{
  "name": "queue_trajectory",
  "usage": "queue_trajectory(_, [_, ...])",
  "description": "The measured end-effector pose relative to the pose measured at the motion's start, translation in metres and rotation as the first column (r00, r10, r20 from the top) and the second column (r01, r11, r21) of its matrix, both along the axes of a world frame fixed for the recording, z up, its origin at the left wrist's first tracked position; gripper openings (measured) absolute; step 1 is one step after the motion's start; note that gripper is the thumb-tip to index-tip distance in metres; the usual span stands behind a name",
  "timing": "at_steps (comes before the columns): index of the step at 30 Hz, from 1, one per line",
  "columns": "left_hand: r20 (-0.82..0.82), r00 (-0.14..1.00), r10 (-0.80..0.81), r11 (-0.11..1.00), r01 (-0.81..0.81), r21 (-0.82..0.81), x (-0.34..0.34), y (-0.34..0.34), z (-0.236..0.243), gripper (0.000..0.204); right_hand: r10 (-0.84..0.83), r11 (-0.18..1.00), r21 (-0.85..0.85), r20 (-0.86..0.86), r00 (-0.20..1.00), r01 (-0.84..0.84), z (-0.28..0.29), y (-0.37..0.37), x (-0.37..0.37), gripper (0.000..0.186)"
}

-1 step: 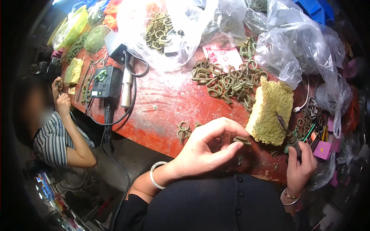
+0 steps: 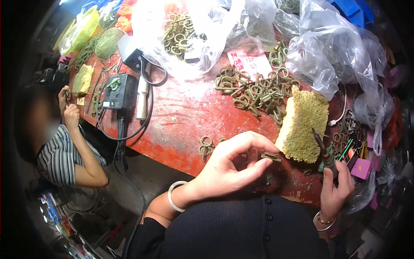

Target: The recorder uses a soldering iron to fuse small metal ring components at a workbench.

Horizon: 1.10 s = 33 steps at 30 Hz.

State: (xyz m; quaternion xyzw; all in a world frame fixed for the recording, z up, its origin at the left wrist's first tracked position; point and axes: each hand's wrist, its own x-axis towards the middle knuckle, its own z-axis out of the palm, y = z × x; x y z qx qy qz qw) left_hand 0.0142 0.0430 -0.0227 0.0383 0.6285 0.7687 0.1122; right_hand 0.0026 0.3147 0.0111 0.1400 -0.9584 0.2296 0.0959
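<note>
My left hand [image 2: 235, 164] is closed, pinching a small olive-green ring [image 2: 270, 156] between thumb and forefinger, just left of the sponge's lower corner. My right hand [image 2: 337, 187] is wrapped round a pen-like tool [image 2: 325, 154] with a dark pointed tip, aimed up and to the left. That tip lies over the right part of a yellow-green sponge block [image 2: 304, 125]; whether it touches cannot be told. Behind the sponge, a pile of similar rings [image 2: 254, 93] is spread on the red table [image 2: 181, 121]. Several more rings [image 2: 206, 146] lie left of my left hand.
A paper with red writing [image 2: 250, 62] lies behind the pile. Clear plastic bags [image 2: 323, 56] crowd the back right. A black box [image 2: 120, 91] with cables stands at left. Beyond it sits another person [image 2: 69, 151]. Pink blocks [image 2: 361, 168] are by my right hand.
The pointed tool's tip has shifted slightly right and down over the sponge, with my right hand. My left hand and its ring have stayed put.
</note>
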Motion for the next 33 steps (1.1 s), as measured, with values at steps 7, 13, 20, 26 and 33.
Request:
queue_trajectory(7, [0.017, 0.998, 0.057, 0.998, -0.057, 0.031, 0.0, 0.001, 0.001, 0.024, 0.163, 0.953, -0.263, 0.034, 0.986, -0.149, -0.004, -0.023, 0.009, 0.04])
queue_trajectory(13, [0.027, 0.997, 0.067, 0.997, -0.067, 0.022, 0.002, 0.0, 0.0, 0.023, 0.172, 0.961, -0.225, 0.03, 0.985, -0.161, -0.005, -0.027, 0.009, 0.039])
queue_trajectory(20, [0.03, 0.998, 0.056, 0.998, -0.057, 0.016, 0.0, 0.001, 0.001, 0.024, 0.194, 0.963, -0.192, 0.014, 0.981, -0.187, -0.004, -0.026, 0.008, 0.037])
queue_trajectory(26, [0.036, 0.998, 0.057, 0.998, -0.057, 0.004, -0.001, 0.001, 0.0, 0.023, 0.208, 0.967, -0.162, 0.047, 0.977, -0.198, -0.004, -0.028, 0.006, 0.036])
queue_trajectory(33, [0.07, 0.996, 0.061, 0.998, -0.063, 0.024, 0.0, -0.001, 0.002, 0.022, 0.208, 0.961, -0.188, 0.017, 0.978, -0.202, -0.008, -0.028, 0.004, 0.037])
